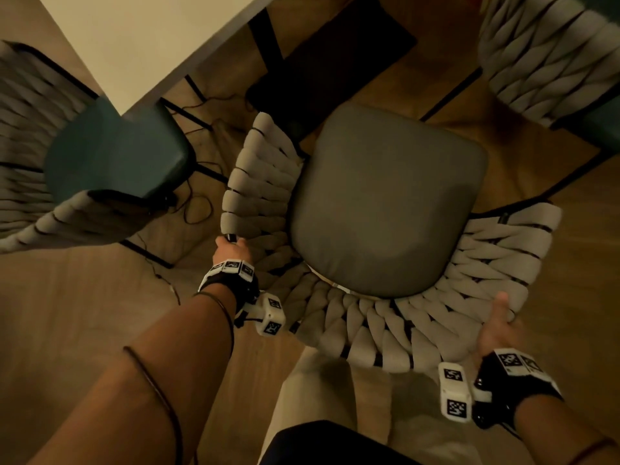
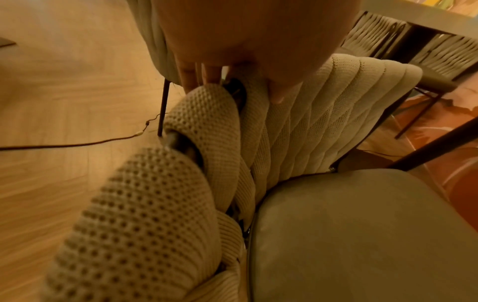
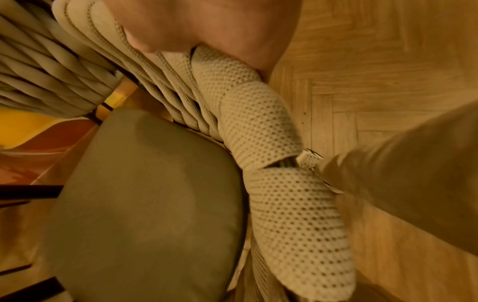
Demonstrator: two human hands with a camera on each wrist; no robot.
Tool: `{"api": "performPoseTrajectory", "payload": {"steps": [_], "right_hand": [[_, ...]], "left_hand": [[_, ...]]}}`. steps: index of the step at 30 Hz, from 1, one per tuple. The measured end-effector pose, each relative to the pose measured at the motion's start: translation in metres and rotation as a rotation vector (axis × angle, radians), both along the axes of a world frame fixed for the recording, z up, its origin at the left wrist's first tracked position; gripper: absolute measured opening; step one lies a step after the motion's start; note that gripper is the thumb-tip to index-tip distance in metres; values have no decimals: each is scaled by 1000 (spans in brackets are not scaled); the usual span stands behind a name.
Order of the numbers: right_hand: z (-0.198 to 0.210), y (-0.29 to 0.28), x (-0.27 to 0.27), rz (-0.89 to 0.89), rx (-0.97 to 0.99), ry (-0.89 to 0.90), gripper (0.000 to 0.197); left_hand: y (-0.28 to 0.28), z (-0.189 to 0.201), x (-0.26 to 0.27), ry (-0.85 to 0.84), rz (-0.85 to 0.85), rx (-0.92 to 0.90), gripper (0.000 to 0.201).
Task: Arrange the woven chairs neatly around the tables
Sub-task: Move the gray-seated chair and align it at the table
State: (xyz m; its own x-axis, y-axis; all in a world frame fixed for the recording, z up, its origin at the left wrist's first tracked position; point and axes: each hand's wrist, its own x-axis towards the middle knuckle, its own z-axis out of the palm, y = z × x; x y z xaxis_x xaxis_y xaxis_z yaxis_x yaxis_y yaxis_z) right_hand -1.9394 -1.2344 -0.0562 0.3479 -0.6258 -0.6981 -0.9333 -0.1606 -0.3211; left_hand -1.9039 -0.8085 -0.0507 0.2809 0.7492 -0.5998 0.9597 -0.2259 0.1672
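A pale surface (image 1: 134, 38) corner stands over herringbone wood floor (image 1: 67, 313). Both hands grip the woven chair (image 1: 385, 203): left hand (image 1: 231, 251) curled round its rim, right hand (image 1: 498, 325) likewise.

— What is the left hand (image 2: 248, 40) doing up close?

— Its fingers (image 2: 191, 75) curl over the top rim of the woven chair (image 2: 297, 126), thumb pressed on the inner cream bands (the dark frame tube shows through a gap just below).

— And below that?

— The grey-green seat cushion (image 2: 362, 235) fills the near right. A thin cable (image 2: 77, 144) trails across the wooden floor (image 2: 64, 81) on the left.

— Farther off?

— Another woven chair (image 2: 439, 55) sits under a table (image 2: 426, 19), far right.
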Motion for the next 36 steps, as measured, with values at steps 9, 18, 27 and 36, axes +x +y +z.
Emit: {"api": "performPoseTrajectory", "payload": {"steps": [9, 18, 27, 36], "right_hand": [[2, -49, 45, 58, 95, -115, 73], [4, -85, 86, 134, 113, -199, 87], [-2, -73, 39, 18, 169, -262, 85], [-3, -75, 50, 20, 111, -244, 65]], "left_hand": [[-43, -5, -42, 15, 152, -19, 47], [-96, -5, -66, -9, 263, -41, 50], [-85, -11, -70, -20, 238, -61, 47], [-84, -4, -53, -27, 245, 0, 55]]}}
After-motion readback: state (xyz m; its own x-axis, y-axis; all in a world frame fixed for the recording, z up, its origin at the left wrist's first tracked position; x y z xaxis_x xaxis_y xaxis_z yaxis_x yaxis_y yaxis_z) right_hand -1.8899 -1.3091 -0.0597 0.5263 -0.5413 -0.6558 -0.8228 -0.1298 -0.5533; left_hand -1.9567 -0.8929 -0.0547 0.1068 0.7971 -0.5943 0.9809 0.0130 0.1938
